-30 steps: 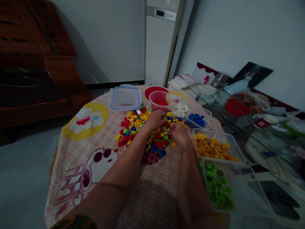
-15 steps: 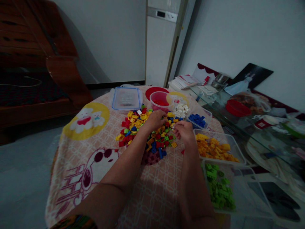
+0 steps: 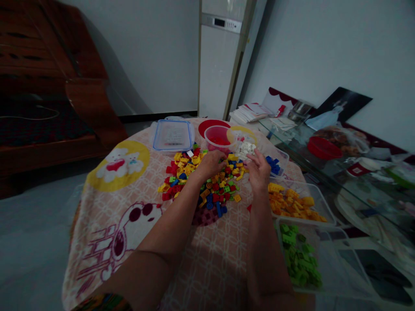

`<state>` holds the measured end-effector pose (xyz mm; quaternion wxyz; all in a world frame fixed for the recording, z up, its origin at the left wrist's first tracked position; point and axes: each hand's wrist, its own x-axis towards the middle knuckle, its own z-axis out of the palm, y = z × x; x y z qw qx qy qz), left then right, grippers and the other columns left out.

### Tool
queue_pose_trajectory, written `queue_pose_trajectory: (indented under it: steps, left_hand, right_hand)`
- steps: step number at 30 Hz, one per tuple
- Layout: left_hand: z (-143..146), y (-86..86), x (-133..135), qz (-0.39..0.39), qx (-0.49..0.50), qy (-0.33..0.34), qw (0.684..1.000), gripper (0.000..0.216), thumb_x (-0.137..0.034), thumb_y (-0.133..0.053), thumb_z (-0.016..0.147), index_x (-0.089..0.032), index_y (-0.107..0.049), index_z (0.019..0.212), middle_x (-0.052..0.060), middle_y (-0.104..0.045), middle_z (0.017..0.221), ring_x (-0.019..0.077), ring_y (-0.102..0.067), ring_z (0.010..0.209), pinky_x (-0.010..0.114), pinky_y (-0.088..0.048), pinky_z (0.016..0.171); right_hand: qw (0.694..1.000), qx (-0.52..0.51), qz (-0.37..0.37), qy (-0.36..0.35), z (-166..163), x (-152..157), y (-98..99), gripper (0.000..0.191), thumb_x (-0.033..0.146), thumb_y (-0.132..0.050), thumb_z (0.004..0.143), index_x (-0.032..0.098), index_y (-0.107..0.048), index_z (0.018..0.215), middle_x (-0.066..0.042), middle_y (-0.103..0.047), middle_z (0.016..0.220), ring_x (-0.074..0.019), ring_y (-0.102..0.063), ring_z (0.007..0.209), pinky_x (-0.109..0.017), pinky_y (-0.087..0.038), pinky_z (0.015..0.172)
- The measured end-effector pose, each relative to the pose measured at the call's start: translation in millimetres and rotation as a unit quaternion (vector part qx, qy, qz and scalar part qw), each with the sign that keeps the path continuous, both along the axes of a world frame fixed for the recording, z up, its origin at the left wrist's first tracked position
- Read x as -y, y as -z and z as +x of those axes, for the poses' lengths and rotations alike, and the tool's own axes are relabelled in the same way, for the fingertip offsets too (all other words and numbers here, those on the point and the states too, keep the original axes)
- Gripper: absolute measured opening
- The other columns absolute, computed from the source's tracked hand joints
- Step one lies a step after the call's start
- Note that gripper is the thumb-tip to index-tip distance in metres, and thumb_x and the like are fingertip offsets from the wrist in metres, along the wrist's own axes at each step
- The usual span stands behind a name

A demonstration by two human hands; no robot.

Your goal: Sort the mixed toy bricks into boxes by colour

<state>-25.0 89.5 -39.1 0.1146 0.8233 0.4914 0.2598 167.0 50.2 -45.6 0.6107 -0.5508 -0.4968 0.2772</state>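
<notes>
A loose pile of mixed toy building bricks (image 3: 181,166), red, yellow, blue and green, lies on the cloth. My left hand (image 3: 210,165) rests over the far right part of this pile, its fingers curled inward; whatever is in them is hidden. My right hand (image 3: 258,170) is to the right of the pile with its fingers spread, reaching toward the white bricks (image 3: 245,149). Nothing shows in its grip. Close by on its right are blue bricks (image 3: 274,165) in a clear container, partly covered by the hand.
Yellow bricks (image 3: 288,201) and green bricks (image 3: 300,255) fill clear tubs at right. A pink bowl (image 3: 220,136) with red pieces stands behind the pile, near a blue-rimmed lid (image 3: 173,136). A glass-topped table (image 3: 324,172) with clutter borders the right side.
My right hand has moved away from the pile's right edge, outward toward the white bricks, and its fingers have opened out. My left hand has stayed nearly in place.
</notes>
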Motion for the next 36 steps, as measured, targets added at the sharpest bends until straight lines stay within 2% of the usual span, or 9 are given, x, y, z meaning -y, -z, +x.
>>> queue_pose_trajectory:
  steps: [3, 6, 11, 17, 22, 26, 30, 36]
  left_hand:
    - [0, 1.1, -1, 0.001, 0.004, 0.0, 1.0, 0.023, -0.02, -0.064, 0.085, -0.017, -0.076, 0.105, 0.01, -0.076, 0.113, 0.0258, -0.069, 0.109, 0.042, -0.053, 0.104]
    - [0, 1.7, -1, 0.004, 0.002, 0.004, 1.0, 0.024, -0.021, -0.064, 0.085, -0.018, -0.076, 0.105, 0.01, -0.076, 0.114, 0.0258, -0.069, 0.11, 0.042, -0.053, 0.105]
    - [0, -0.7, 0, 0.001, -0.005, 0.001, 1.0, 0.024, -0.022, -0.063, 0.087, -0.017, -0.076, 0.106, 0.011, -0.076, 0.115, 0.0262, -0.069, 0.112, 0.041, -0.052, 0.106]
    - [-1, -2.0, 0, -0.002, -0.004, -0.002, 1.0, 0.025, -0.022, -0.063, 0.087, -0.015, -0.076, 0.106, 0.012, -0.076, 0.115, 0.0269, -0.068, 0.111, 0.041, -0.052, 0.105]
    - [-3, -2.2, -1, 0.009, 0.006, 0.004, 1.0, 0.023, -0.023, -0.063, 0.086, -0.018, -0.077, 0.104, 0.009, -0.076, 0.112, 0.0249, -0.069, 0.108, 0.04, -0.053, 0.103]
    - [-3, -1.6, -1, 0.005, 0.009, 0.004, 1.0, 0.023, -0.023, -0.063, 0.086, -0.017, -0.077, 0.103, 0.01, -0.076, 0.112, 0.0253, -0.069, 0.108, 0.04, -0.052, 0.103]
    - [-3, -1.5, -1, 0.004, 0.013, 0.001, 1.0, 0.024, -0.024, -0.064, 0.086, -0.018, -0.078, 0.104, 0.01, -0.077, 0.113, 0.0261, -0.069, 0.109, 0.041, -0.053, 0.104]
    - [-3, -1.9, -1, 0.005, 0.02, 0.001, 1.0, 0.024, -0.022, -0.064, 0.084, -0.019, -0.079, 0.103, 0.008, -0.078, 0.111, 0.0268, -0.07, 0.108, 0.042, -0.054, 0.103]
  right_hand:
    - [0.997, 0.042, -0.062, 0.022, 4, 3, 2.9, 0.051, 0.036, -0.057, 0.079, 0.011, -0.07, 0.122, -0.011, -0.079, 0.095, -0.0198, -0.073, 0.072, -0.032, -0.06, 0.07]
    - [0.986, 0.101, -0.131, 0.017, 6, 8, 6.7, 0.039, 0.033, -0.056, 0.079, 0.012, -0.076, 0.105, -0.007, -0.077, 0.08, -0.0181, -0.069, 0.06, -0.028, -0.056, 0.059]
    - [0.934, 0.29, -0.205, -0.02, 5, 12, 11.6, 0.021, 0.024, -0.06, 0.08, 0.02, -0.08, 0.082, -0.003, -0.074, 0.068, -0.018, -0.07, 0.067, -0.025, -0.052, 0.065]
    - [0.856, 0.456, -0.242, -0.001, -9, 14, 6.6, 0.019, 0.023, -0.063, 0.085, 0.022, -0.082, 0.088, -0.009, -0.08, 0.092, -0.022, -0.075, 0.092, -0.026, -0.051, 0.079]
    - [0.822, 0.505, -0.264, 0.015, -21, 17, 7.7, 0.017, 0.029, -0.067, 0.087, 0.02, -0.081, 0.094, -0.013, -0.08, 0.101, -0.0256, -0.074, 0.1, -0.028, -0.05, 0.083]
    - [0.818, 0.514, -0.258, 0.009, -23, 18, 11.3, 0.018, 0.027, -0.067, 0.088, 0.019, -0.08, 0.097, -0.015, -0.079, 0.105, -0.0265, -0.073, 0.105, -0.029, -0.05, 0.085]
    - [0.828, 0.501, -0.252, -0.004, -24, 20, 4.9, 0.02, 0.024, -0.061, 0.089, 0.018, -0.081, 0.092, -0.014, -0.079, 0.101, -0.0255, -0.073, 0.103, -0.028, -0.05, 0.084]
    - [0.887, 0.39, -0.247, -0.026, -15, 19, -4.7, 0.014, 0.021, -0.065, 0.08, 0.018, -0.079, 0.085, -0.006, -0.079, 0.083, -0.0199, -0.075, 0.084, -0.024, -0.051, 0.073]
